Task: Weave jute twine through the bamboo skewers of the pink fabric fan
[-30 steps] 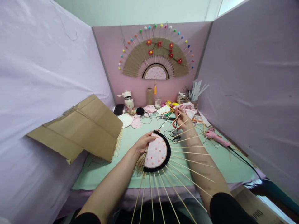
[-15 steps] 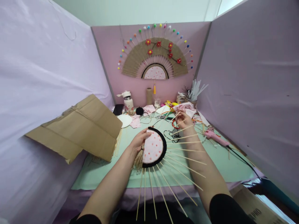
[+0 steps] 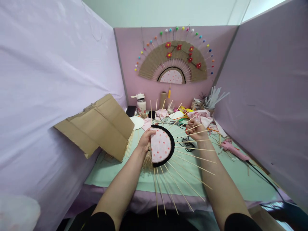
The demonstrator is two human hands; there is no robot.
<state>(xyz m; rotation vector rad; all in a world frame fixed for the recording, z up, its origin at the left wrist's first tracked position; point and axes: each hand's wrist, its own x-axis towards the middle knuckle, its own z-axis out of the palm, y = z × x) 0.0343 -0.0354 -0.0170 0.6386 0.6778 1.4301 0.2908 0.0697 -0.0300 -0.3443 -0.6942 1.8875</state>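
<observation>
My left hand (image 3: 145,140) is closed on the straight edge of a half-round fan (image 3: 160,146), its thumb lying on the front. The fan has pink-dotted white fabric, a black curved rim and thin wooden sticks (image 3: 190,148) spreading outward. A straw-coloured tassel (image 3: 148,162) hangs below this hand. Beyond the sticks, my right hand (image 3: 194,129) has curled fingers at a red loop; the sticks partly cover it, and what it grips is unclear. Loose black cord (image 3: 187,143) lies on the table just below it.
A pink glue gun (image 3: 234,150) lies at right with its cable. Folded cardboard (image 3: 96,126) leans at left. Along the back stand a white bottle (image 3: 141,104), a cardboard tube (image 3: 163,100) and a cup of glue sticks (image 3: 214,99). A large decorated fan (image 3: 154,64) hangs on the back panel.
The view has shifted so the scene sits farther right. The fan has turned slightly, and more of its upper sticks now show. My right hand's fingers have curled in at the red loop.
</observation>
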